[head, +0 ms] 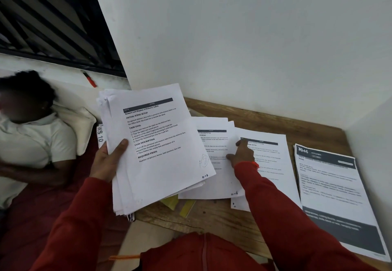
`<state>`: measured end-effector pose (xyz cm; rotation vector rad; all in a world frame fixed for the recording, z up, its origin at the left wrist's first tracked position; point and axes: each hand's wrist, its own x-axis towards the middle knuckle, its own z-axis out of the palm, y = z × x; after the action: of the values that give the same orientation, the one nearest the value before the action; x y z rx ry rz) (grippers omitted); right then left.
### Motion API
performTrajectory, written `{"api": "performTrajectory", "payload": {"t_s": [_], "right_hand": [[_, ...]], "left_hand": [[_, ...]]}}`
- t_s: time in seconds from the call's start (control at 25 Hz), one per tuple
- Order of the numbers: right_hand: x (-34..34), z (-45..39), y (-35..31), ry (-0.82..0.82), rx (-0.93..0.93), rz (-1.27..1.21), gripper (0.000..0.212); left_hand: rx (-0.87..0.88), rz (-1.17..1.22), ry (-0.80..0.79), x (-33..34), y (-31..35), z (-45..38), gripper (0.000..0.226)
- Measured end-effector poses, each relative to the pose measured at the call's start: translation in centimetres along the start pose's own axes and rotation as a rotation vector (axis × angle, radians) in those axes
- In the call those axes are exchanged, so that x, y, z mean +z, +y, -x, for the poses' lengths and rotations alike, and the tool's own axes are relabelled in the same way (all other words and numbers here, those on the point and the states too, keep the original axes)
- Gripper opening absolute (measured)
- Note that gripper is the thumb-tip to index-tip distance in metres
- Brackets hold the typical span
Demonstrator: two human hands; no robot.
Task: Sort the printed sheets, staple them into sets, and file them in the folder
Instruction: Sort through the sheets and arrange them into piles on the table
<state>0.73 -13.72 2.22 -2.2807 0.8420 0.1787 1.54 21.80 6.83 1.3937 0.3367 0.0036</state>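
Observation:
My left hand (108,162) grips a thick stack of printed sheets (154,143) by its left edge, thumb on the top page, and holds it tilted above the table's left end. My right hand (241,154) reaches forward with its fingers on a sheet (273,164) lying on the wooden table (212,213), next to a loose pile of sheets (214,143) partly hidden by the held stack. A separate pile with a dark header reading 946 (333,186) lies at the right. Something yellow (180,205), perhaps a folder, pokes out from under the papers.
White walls enclose the table at the back and right. A person in a white shirt (31,143) lies to the left on a red surface with a pillow (78,122). A red pen (90,80) rests on the ledge below a dark window grille (53,27).

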Motion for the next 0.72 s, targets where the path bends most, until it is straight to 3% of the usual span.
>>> {"api": "performTrajectory", "payload": {"t_s": [0.16, 0.36, 0.56, 0.72], "right_hand": [[-0.4, 0.0, -0.1, -0.04, 0.011, -0.13, 0.057], [1.5, 0.3, -1.9, -0.037, -0.091, -0.02, 0.046], [3.6, 0.8, -3.2, 0.012, 0.006, 0.263, 0.061], [4.1, 0.3, -3.6, 0.0, 0.07, 0.247, 0.069]], "left_hand": [[0.004, 0.004, 0.018, -0.2, 0.1, -0.1, 0.013], [0.001, -0.001, 0.016, -1.0, 0.0, -0.2, 0.015], [-0.012, 0.008, 0.041, -1.8, 0.3, -0.3, 0.016], [-0.01, 0.004, 0.048, -2.2, 0.3, -0.6, 0.013]]}}
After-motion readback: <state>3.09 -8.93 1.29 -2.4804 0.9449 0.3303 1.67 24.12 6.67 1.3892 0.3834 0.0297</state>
